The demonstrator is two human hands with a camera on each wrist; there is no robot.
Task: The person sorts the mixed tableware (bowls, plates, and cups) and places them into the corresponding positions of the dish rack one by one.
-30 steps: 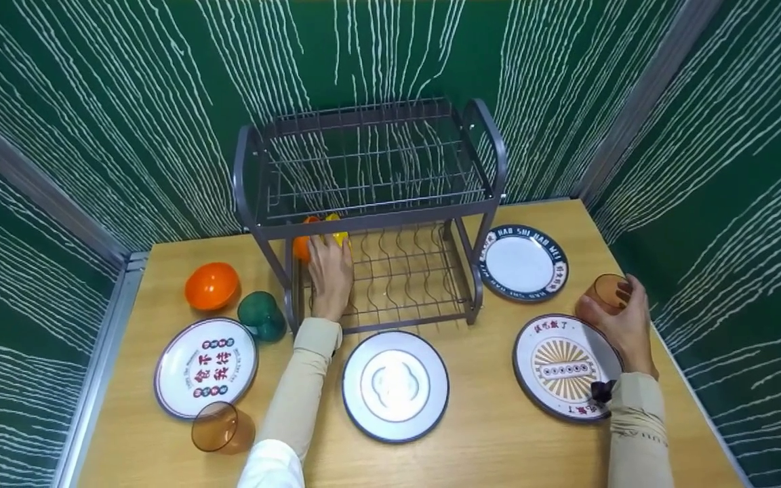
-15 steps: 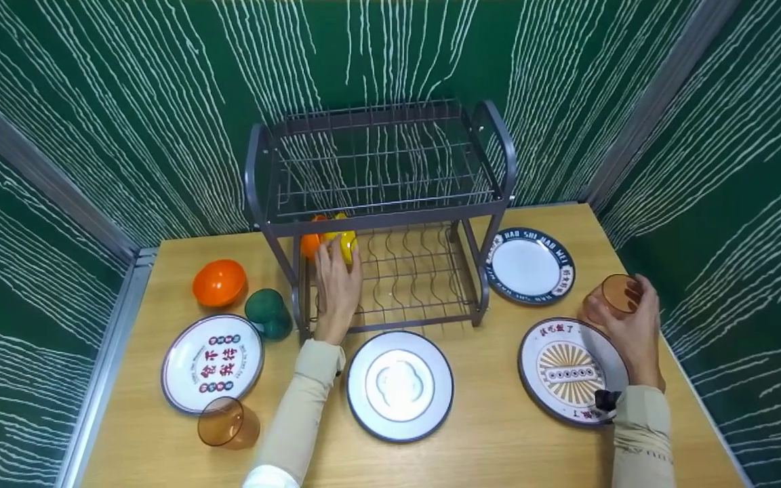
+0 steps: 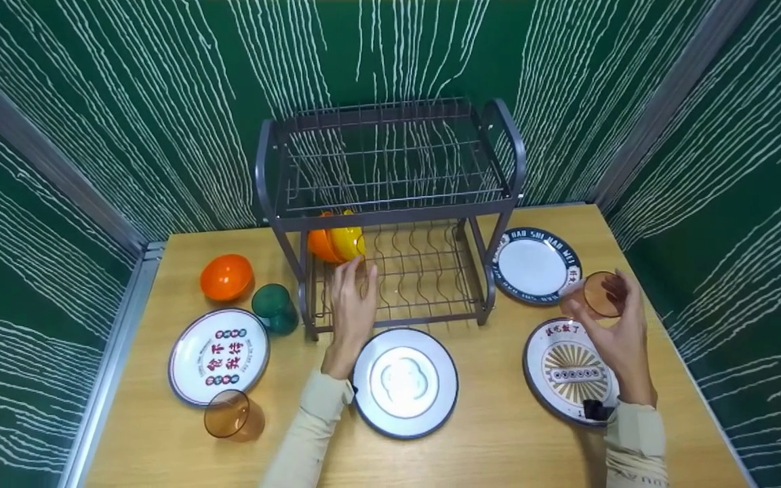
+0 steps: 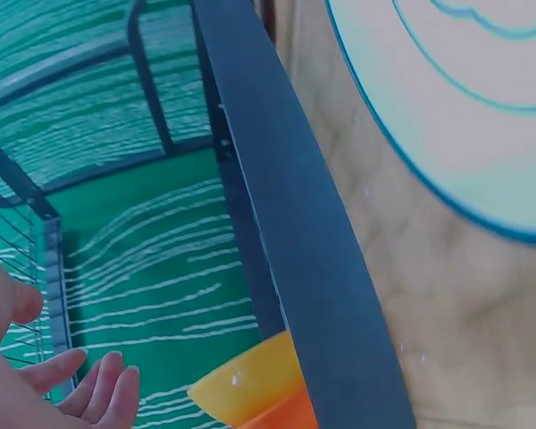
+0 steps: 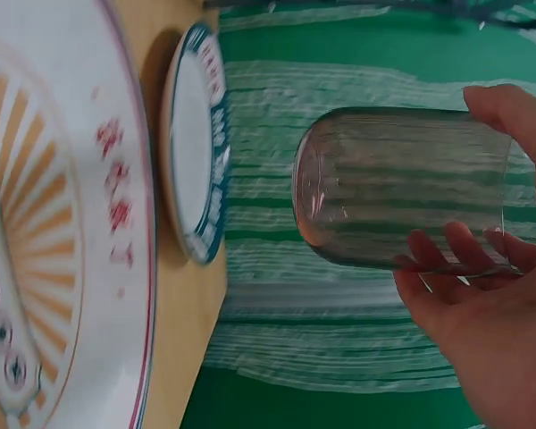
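Observation:
My right hand (image 3: 619,339) grips an amber glass (image 3: 602,294) between thumb and fingers, above the table at the right. The right wrist view shows that glass (image 5: 384,192) lying sideways across the picture, fingers around its rim end. My left hand (image 3: 353,308), fingers relaxed and holding nothing, is at the front of the dish rack's lower tier. Just beyond its fingertips, a yellow bowl (image 3: 348,242) and an orange bowl (image 3: 322,245) stand on edge, side by side, in the rack (image 3: 390,218). Both bowls are partly hidden behind the rack's bar in the left wrist view.
At the left are an orange bowl (image 3: 226,276), a green glass (image 3: 274,309), a white plate with red lettering (image 3: 190,352) and another amber glass (image 3: 228,415). Plates lie at front centre (image 3: 405,423), right (image 3: 541,366) and beside the rack (image 3: 533,264). Green walls enclose the table.
My left hand has let go of the yellow bowl and drawn back toward me, leaving it beside the orange one. My right hand has raised the amber glass and shifted slightly left.

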